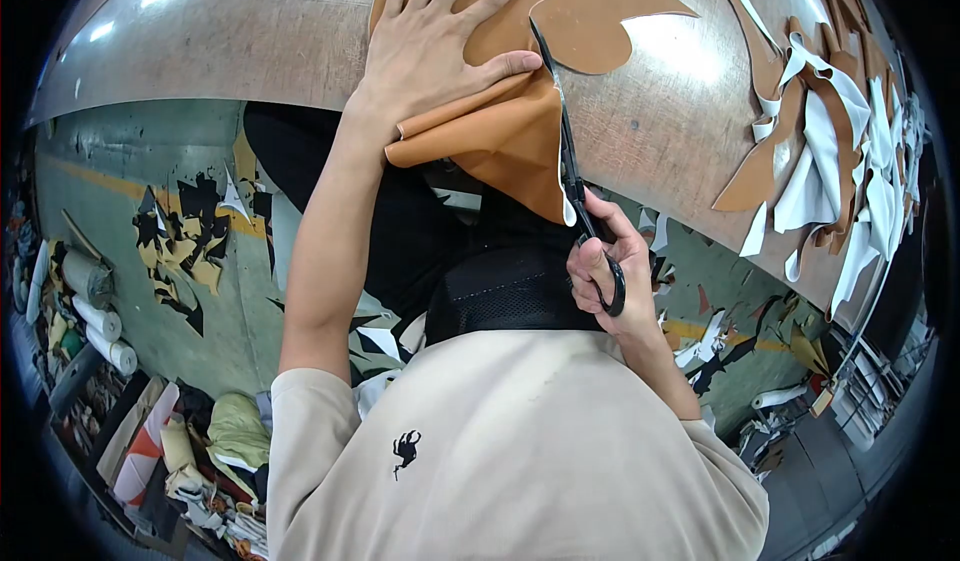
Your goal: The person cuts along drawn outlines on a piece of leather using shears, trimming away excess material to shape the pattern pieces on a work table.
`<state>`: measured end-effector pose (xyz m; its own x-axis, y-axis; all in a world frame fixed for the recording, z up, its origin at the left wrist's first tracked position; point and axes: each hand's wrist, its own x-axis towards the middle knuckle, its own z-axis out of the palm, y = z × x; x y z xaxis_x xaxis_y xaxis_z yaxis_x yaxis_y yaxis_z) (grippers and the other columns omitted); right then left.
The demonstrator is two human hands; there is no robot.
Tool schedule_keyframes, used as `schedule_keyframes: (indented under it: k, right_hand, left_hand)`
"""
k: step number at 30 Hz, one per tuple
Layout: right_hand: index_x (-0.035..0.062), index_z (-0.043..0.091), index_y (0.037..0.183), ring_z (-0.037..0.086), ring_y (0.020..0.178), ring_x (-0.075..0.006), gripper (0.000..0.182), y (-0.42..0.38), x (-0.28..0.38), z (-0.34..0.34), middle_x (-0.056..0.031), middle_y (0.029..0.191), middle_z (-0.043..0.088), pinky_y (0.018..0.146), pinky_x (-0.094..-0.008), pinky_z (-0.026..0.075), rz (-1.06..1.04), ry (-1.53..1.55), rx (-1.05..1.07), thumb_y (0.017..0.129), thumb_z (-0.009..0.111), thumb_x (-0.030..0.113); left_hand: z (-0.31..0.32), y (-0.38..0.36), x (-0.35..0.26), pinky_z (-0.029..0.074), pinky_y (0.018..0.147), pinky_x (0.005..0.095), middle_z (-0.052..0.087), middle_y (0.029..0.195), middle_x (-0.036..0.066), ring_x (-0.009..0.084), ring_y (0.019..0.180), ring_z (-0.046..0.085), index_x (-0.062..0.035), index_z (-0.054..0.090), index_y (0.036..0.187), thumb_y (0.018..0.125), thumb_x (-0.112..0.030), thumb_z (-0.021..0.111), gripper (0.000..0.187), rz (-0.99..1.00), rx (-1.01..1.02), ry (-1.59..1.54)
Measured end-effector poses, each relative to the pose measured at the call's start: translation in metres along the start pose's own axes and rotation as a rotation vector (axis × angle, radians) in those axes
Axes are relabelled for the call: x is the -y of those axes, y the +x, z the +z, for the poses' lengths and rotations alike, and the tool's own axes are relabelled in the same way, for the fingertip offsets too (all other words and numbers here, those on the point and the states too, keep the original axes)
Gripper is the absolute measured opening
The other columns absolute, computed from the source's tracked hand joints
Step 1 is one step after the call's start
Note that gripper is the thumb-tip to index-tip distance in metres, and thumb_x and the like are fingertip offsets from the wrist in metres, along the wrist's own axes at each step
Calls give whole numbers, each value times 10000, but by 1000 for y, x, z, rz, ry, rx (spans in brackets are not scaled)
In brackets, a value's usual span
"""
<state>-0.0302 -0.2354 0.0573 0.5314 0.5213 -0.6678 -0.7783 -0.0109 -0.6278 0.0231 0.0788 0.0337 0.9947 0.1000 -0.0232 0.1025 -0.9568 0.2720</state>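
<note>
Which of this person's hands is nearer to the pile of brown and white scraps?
Right. The right hand, holding the scissors by the table's near edge, is closer to the scraps; the left hand lies spread on the brown sheet, farther away.

RH (612, 269) w/ scissors (571, 166), LH (425, 43) on brn sheet (515, 136)

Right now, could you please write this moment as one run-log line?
left hand: spread on tan sheet | right hand: holding black scissors | blades: at sheet | scraps: right, on table
</note>
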Motion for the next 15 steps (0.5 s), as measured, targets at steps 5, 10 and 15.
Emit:
schedule_keyframes:
  k: [5, 10, 15]
  right_hand:
    - [91, 442, 1557, 424, 474, -22, 780, 0, 0, -1, 39, 675, 548, 404, -197, 292, -1, -2, 12, 926, 830, 338]
    - [126, 426, 1566, 421, 473, -38, 840, 0, 0, -1, 26, 651, 516, 395, -186, 300, 6, -52, 13, 888, 816, 431]
    - [130, 432, 1566, 422, 474, -36, 835, -1, 0, 3, 17, 665, 524, 396, -181, 300, 9, -60, -5, 891, 810, 443]
  left_hand:
    - [39, 0, 14, 60, 1304, 557, 225, 1736, 181, 378, 1621, 131, -278, 403, 1640, 908, -837, 499, 926, 142, -263, -116]
    - [44, -4, 15, 60, 1303, 560, 220, 1737, 186, 381, 1623, 125, -278, 396, 1644, 904, -841, 502, 936, 118, -367, -162]
    - [9, -8, -11, 56, 1300, 572, 210, 1739, 190, 394, 1622, 118, -276, 386, 1648, 911, -835, 503, 933, -84, -49, 11]
